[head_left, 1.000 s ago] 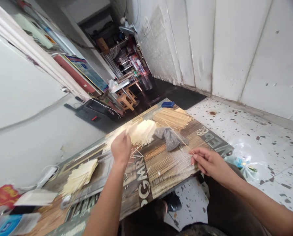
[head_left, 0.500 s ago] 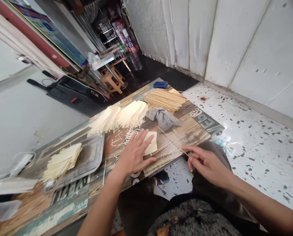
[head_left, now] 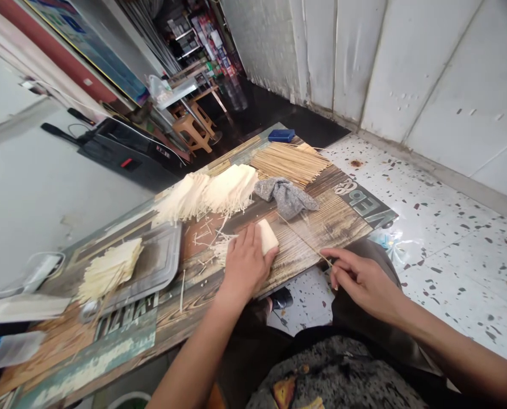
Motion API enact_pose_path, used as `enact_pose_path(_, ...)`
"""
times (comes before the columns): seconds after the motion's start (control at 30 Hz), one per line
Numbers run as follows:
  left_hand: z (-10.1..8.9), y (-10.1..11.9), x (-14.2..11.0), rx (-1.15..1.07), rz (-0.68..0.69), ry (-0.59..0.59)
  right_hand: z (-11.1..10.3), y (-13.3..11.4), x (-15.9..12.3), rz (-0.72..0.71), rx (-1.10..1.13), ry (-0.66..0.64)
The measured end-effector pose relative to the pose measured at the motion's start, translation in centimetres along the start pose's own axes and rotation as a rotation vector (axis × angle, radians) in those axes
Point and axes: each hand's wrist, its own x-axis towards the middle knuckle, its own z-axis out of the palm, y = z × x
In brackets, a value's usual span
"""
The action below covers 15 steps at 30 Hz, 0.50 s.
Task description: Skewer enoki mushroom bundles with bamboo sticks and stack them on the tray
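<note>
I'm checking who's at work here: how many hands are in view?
2: the left hand lies over a pale bundle on the table; the right hand holds a thin stick near the table's edge.

White panelled wall (head_left: 410, 68), speckled floor (head_left: 453, 233), tan stool (head_left: 188, 125)

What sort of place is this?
Probably a small eatery or snack shop: a spread of thin sticks, pale piles that look like food, and stools at a table farther back.
</note>
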Motion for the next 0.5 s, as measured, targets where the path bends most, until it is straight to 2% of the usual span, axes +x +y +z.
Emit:
enact_pose_path(0.1,-0.2,1.8,0.5,-0.015,-0.119,0.053,0.1,0.2,0.1,-0.026,-0.031,0.008)
enact_pose_path(0.17,-0.3,2.1,0.6,-0.028,-0.147,0.071,-0.1,0.2,0.0,-0.03,-0.06,0.001)
enact_pose_path(0.33,0.1,0.3,-0.3,-0.018,-0.042,0.075,-0.5,0.0,-0.5,-0.037,-0.237,-0.036)
enact_pose_path(0.5,0.7,-1.2,-1.2,-0.031,0.0,-0.02,0.0,-0.2,-0.4,-0.198,-0.509,0.023)
